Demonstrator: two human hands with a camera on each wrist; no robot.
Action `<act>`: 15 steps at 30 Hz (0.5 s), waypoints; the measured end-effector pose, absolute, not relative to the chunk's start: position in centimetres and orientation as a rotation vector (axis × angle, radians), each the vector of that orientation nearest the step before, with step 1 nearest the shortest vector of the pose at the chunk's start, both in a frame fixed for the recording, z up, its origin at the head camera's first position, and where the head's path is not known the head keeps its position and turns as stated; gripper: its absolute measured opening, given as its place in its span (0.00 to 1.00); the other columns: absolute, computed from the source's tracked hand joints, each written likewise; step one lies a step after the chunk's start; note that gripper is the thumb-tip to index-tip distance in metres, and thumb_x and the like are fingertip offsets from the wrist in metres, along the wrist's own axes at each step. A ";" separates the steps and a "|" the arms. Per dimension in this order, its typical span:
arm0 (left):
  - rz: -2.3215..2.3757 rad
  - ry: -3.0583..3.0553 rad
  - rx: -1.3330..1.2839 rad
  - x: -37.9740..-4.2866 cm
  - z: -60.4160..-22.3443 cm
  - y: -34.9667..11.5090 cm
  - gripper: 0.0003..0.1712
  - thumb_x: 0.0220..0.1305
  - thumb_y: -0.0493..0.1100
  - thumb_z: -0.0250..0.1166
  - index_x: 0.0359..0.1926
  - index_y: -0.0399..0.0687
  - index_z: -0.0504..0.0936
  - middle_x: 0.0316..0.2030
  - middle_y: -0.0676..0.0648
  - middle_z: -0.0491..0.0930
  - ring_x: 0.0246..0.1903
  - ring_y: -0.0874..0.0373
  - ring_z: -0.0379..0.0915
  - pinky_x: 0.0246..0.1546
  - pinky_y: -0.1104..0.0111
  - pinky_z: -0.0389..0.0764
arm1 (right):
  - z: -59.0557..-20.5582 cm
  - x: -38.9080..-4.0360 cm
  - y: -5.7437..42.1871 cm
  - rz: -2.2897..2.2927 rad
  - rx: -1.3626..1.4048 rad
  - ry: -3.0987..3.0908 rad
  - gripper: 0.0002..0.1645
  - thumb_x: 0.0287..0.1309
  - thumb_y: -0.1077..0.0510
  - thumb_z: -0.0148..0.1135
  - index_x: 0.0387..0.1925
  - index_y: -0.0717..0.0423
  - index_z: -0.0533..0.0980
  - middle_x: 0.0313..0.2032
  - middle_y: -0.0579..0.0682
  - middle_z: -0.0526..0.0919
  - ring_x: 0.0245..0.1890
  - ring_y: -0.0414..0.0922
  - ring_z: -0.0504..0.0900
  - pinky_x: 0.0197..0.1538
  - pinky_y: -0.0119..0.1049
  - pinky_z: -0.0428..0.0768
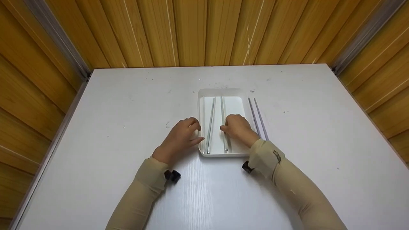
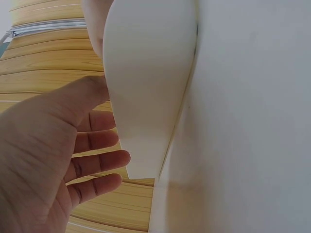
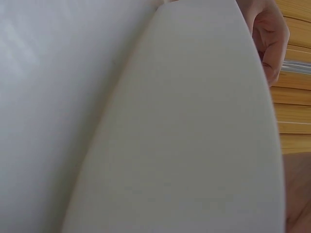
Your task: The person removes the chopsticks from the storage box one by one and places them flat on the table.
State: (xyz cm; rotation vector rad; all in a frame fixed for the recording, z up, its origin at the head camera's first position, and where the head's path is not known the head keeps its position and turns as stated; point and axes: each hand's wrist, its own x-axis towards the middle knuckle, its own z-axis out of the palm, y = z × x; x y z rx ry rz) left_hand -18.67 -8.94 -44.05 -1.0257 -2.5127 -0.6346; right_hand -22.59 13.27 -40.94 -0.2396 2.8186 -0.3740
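Note:
A white rectangular tray (image 1: pixel 235 155) sits on the table with slim metal chopsticks in it. One chopstick (image 1: pixel 211 124) leans along its left side; another chopstick (image 1: pixel 222 108) lies nearer the middle. My right hand (image 1: pixel 238 127) reaches into the tray, its curled fingers and thumb pinching the middle chopstick; the fingertips are partly hidden. At the left rim, my left hand (image 1: pixel 182 135) has its fingers loosely bent and its thumb over the edge. In the left wrist view, the left hand's fingers (image 2: pixel 99 162) are relaxed beside the tray wall (image 2: pixel 150 97). The tray's outer side (image 3: pixel 184 126) fills most of the right wrist view.
Two more chopsticks (image 1: pixel 257 115) lie side by side just right of the tray, partly covered by the right forearm. The white table (image 1: pixel 134 105) has small dark marks. Wood-patterned panels (image 1: pixel 191 32) stand behind it and at both sides.

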 end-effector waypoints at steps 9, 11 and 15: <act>-0.605 -2.520 -1.015 -18.5 -44.1 -8.8 0.16 0.54 0.45 0.72 0.37 0.40 0.78 0.40 0.45 0.78 0.37 0.52 0.76 0.39 0.61 0.78 | -40.5 -22.6 14.4 -0.394 -0.229 2.815 0.16 0.61 0.50 0.56 0.32 0.60 0.80 0.34 0.54 0.85 0.28 0.44 0.73 0.34 0.38 0.73; -0.607 -2.522 -1.012 -18.5 -44.1 -8.9 0.16 0.55 0.46 0.72 0.37 0.40 0.78 0.40 0.46 0.78 0.37 0.52 0.76 0.39 0.61 0.78 | -40.2 -22.6 14.6 -0.394 -0.223 2.815 0.16 0.61 0.50 0.56 0.33 0.60 0.80 0.34 0.54 0.85 0.28 0.44 0.73 0.33 0.37 0.73; -0.605 -2.505 -1.013 -18.6 -44.2 -9.0 0.16 0.55 0.46 0.72 0.37 0.40 0.78 0.40 0.46 0.77 0.38 0.52 0.76 0.40 0.62 0.78 | -39.7 -22.5 14.9 -0.380 -0.223 2.818 0.16 0.61 0.50 0.56 0.33 0.60 0.80 0.33 0.53 0.84 0.28 0.43 0.72 0.30 0.34 0.70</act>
